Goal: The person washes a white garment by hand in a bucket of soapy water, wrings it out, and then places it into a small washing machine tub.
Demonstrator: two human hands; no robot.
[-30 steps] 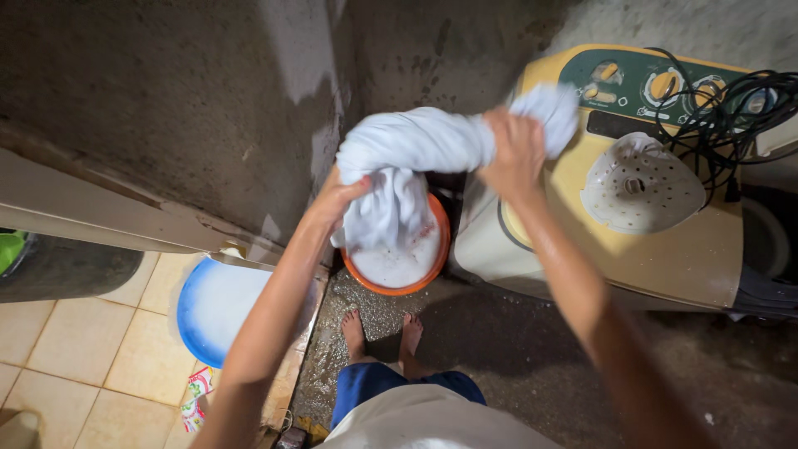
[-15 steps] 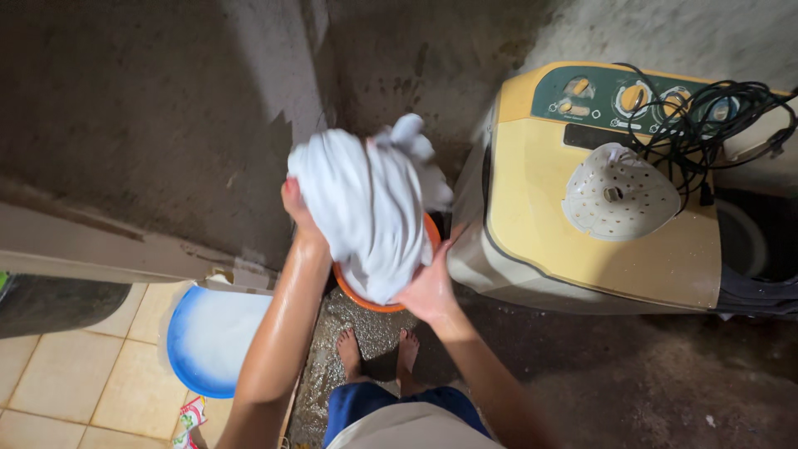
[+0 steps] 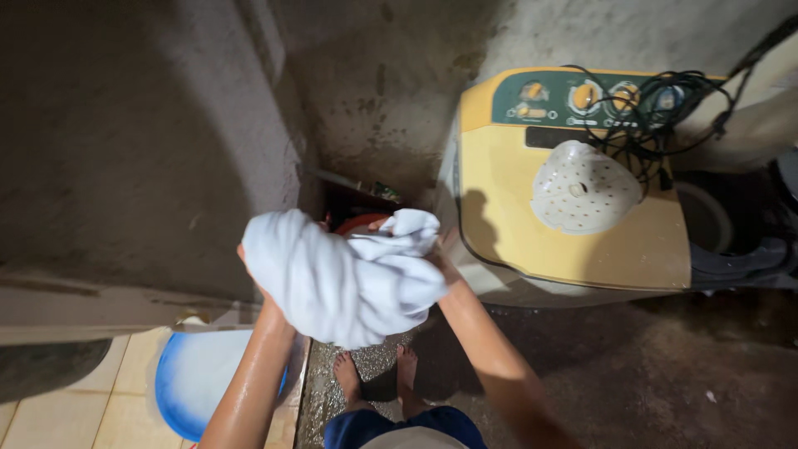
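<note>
The person is standing barefoot on wet concrete, holding a wet white garment (image 3: 345,278) bunched between both hands above an orange bucket (image 3: 359,224), whose rim is only just peeking out at the cloth's twelve o'clock. The left hand (image 3: 253,274) is gripping the bundle's nine o'clock end, fingers wrapped under the cloth and mostly hidden. The right hand (image 3: 436,254) is closing on the three o'clock end, its fingers buried in the folds, so I cannot tell their exact curl.

Judging by the tight wad and the wet forearms, the wringing is looking well under way, while the cloth is not yet set down anywhere.

Compared with half a second ago, the garment is now lying more sideways and compact rather than hanging long, and it is covering more of the bucket. The yellow twin-tub washing machine (image 3: 573,241) at three o'clock, with its white perforated cover (image 3: 586,187), and the blue basin (image 3: 195,387) at seven o'clock are staying put.
</note>
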